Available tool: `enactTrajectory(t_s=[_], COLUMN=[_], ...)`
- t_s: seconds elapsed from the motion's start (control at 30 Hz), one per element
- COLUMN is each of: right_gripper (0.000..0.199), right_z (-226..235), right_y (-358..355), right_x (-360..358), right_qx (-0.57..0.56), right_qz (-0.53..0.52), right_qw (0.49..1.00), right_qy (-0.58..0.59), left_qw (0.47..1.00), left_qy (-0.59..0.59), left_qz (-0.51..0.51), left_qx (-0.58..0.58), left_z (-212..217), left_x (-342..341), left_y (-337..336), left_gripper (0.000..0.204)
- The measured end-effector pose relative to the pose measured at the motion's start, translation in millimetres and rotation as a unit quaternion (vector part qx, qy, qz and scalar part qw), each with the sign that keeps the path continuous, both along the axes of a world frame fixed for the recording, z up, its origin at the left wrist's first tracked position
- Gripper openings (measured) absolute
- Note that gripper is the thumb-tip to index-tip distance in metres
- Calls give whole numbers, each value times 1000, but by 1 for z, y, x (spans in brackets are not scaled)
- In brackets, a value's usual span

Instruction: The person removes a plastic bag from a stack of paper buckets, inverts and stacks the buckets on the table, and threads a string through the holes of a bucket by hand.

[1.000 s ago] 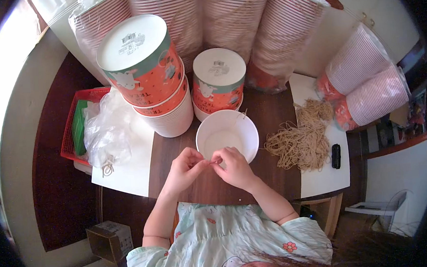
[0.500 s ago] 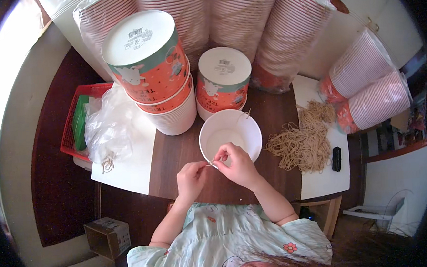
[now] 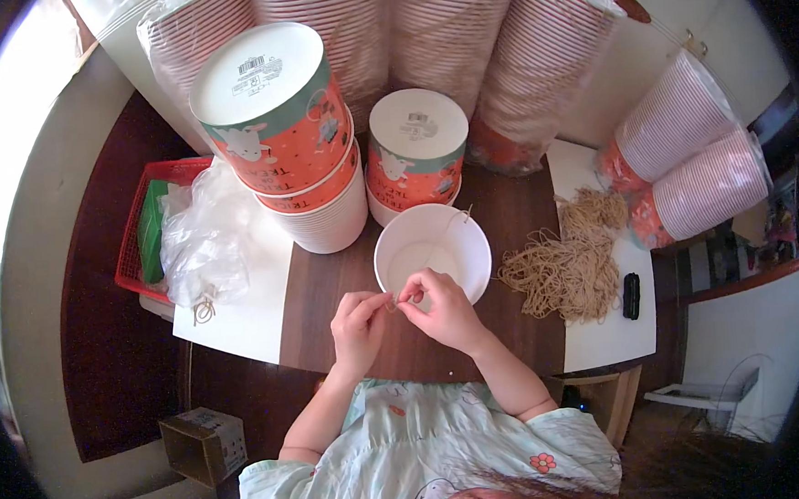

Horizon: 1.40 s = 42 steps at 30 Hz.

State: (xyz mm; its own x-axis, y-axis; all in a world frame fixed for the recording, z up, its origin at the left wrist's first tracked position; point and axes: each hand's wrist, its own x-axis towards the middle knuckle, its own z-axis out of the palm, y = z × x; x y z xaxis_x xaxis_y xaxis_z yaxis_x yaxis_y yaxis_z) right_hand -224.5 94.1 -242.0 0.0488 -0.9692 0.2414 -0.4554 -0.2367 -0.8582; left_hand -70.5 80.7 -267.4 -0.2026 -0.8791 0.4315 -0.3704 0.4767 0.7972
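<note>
A white paper bucket (image 3: 460, 264) stands mouth up on the brown table before me, with a thin tan cord (image 3: 435, 240) running inside it and poking out at its far right rim. At the near rim, the fingertips of my left hand (image 3: 357, 333) are pinched together on the cord's end. My right hand (image 3: 443, 318) pinches the cord there too, just to the right, its fingers over the bucket's near edge. The fingertips almost meet, and the bit of cord between them is too small to make out clearly.
Upside-down orange buckets stand in a tall stack (image 3: 289, 169) and a shorter stack (image 3: 419, 157) beyond. Wrapped bucket stacks (image 3: 543, 58) line the back. A cord pile (image 3: 565, 271) and black object (image 3: 631, 297) lie right; a red basket (image 3: 129, 239) and plastic bag (image 3: 202, 243) sit left.
My fingertips have shifted slightly at the near rim, the left ones curling closer to the right. More of the cord now shows inside the bucket.
</note>
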Motion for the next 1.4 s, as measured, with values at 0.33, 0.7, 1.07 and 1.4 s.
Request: enactTrajectory(t_s=[0.33,0.7,1.07,1.4], right_gripper=[24,26,33,16], right_z=[0,-5,4,9], right_y=[-1,0,-3,0], right_x=[0,-3,-12,-7], right_qx=[1,0,-32,-76], right_qz=[-9,1,78,43], right_qw=[1000,1000,993,994], right_qy=[13,29,84,73], left_qw=[995,979,830,794], left_qy=[61,101,384,416], left_qz=[-53,-73,-160,-165], left_qx=[59,163,372,412], left_z=[1,-13,-11,-8], left_x=[0,4,9,10], left_y=[1,-2,-9,-9], left_gripper=[25,16,23,21])
